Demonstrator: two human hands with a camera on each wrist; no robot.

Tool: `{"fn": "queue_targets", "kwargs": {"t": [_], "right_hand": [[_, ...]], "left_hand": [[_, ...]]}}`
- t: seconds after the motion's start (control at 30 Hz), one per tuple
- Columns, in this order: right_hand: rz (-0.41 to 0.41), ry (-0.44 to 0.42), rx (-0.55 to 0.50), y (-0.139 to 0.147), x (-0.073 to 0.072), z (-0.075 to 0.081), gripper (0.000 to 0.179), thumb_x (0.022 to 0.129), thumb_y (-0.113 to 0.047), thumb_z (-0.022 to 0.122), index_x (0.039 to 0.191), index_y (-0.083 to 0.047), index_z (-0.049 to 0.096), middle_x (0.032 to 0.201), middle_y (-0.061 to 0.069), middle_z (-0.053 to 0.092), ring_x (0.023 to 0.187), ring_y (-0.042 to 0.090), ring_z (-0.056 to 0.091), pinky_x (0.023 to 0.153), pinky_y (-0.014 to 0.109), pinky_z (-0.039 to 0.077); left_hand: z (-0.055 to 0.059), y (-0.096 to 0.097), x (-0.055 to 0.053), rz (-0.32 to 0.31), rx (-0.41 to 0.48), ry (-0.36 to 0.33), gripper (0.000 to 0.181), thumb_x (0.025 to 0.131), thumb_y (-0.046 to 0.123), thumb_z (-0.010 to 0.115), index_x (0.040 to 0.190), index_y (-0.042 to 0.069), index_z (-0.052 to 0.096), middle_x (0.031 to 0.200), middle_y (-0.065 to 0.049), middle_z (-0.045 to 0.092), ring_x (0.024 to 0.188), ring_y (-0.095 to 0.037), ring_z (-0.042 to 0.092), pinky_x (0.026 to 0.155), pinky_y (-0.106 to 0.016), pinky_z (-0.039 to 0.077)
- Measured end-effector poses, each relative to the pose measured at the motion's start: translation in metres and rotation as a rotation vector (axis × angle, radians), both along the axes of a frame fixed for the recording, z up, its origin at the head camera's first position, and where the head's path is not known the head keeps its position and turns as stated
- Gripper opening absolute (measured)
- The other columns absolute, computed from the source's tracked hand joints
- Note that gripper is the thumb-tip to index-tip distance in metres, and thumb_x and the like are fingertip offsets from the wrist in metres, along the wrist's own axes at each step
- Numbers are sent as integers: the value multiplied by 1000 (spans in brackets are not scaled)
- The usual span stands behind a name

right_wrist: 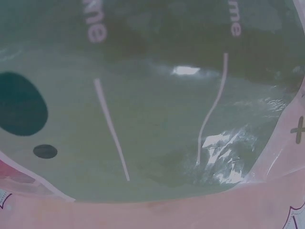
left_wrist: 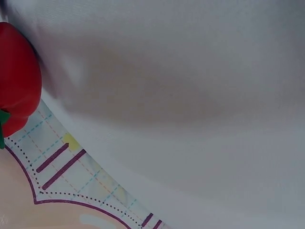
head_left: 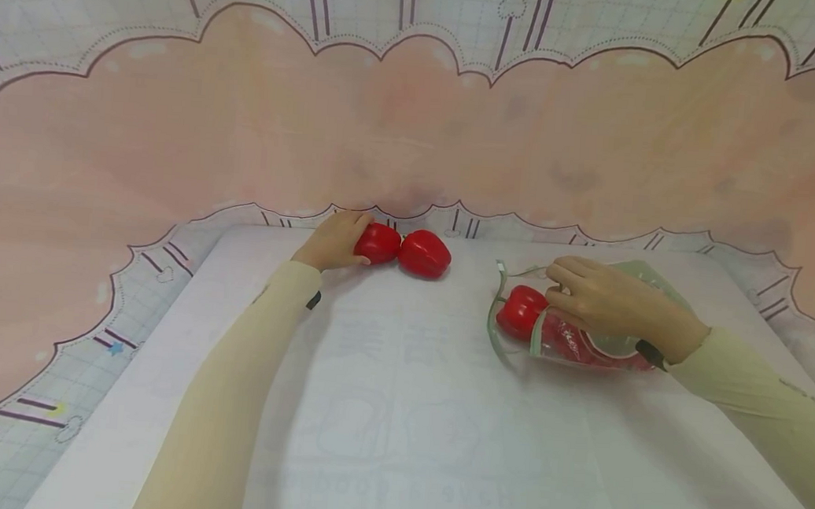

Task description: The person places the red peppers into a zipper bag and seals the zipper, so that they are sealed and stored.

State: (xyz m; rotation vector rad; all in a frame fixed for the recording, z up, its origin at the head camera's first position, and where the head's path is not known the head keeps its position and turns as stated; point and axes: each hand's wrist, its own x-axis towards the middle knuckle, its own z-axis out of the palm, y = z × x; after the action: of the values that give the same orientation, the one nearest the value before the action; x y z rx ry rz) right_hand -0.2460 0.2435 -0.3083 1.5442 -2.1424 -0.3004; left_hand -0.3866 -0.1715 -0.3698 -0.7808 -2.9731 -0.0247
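At the back of the white table, my left hand (head_left: 336, 240) grips a red bell pepper (head_left: 381, 245), with fingers over its far side and thumb at the near side. Beside it, touching, lies a second red bell pepper (head_left: 425, 254). To the right, my right hand (head_left: 613, 307) pinches the upper edge of a clear and green zip bag (head_left: 651, 273). One red bell pepper (head_left: 520, 312) sits at the bag's open mouth, and more red shows through its clear side. Green printed film of the bag (right_wrist: 157, 129) fills the right wrist view; a red pepper (left_wrist: 19, 81) appears at the left wrist view's edge.
A white cloth (head_left: 396, 411) with faint print covers the table (head_left: 154, 426). Behind it hangs a pink and white patterned curtain (head_left: 402, 128), close to the peppers at the back edge.
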Motion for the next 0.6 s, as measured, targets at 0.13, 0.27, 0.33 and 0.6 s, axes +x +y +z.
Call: {"fn": "queue_targets", "kwargs": {"t": [0.13,0.27,0.33,0.6], "right_hand": [[-7,2,8,0,1,0,39,59,-17,89,85,-10,59,90,7,59,85,20,58,72,31,58],[-17,-1,8,0,2,-1,39,59,-16,89,85,-11,60,91,7,59,86,20,58,72,31,58],[-20,-2,5,-1,2,-1,39,59,-16,88,85,-11,59,91,7,59,86,20,58,73,32,58],[-32,14,15,-4,7,-3,42,57,-15,89,86,-10,59,93,9,61,89,23,60,74,35,58]], "left_hand": [[0,0,2,15,7,-20,81,77,31,75,142,4,34,142,-16,43,133,-33,36,113,-48,30],[0,0,3,14,3,-19,82,77,30,75,143,4,34,144,-16,40,135,-33,34,114,-48,29],[0,-1,4,5,1,-11,81,77,30,75,143,5,35,144,-16,40,135,-33,34,114,-48,29],[-3,-4,4,-12,17,-1,78,76,27,76,141,8,38,141,-15,42,133,-32,36,111,-49,33]]}}
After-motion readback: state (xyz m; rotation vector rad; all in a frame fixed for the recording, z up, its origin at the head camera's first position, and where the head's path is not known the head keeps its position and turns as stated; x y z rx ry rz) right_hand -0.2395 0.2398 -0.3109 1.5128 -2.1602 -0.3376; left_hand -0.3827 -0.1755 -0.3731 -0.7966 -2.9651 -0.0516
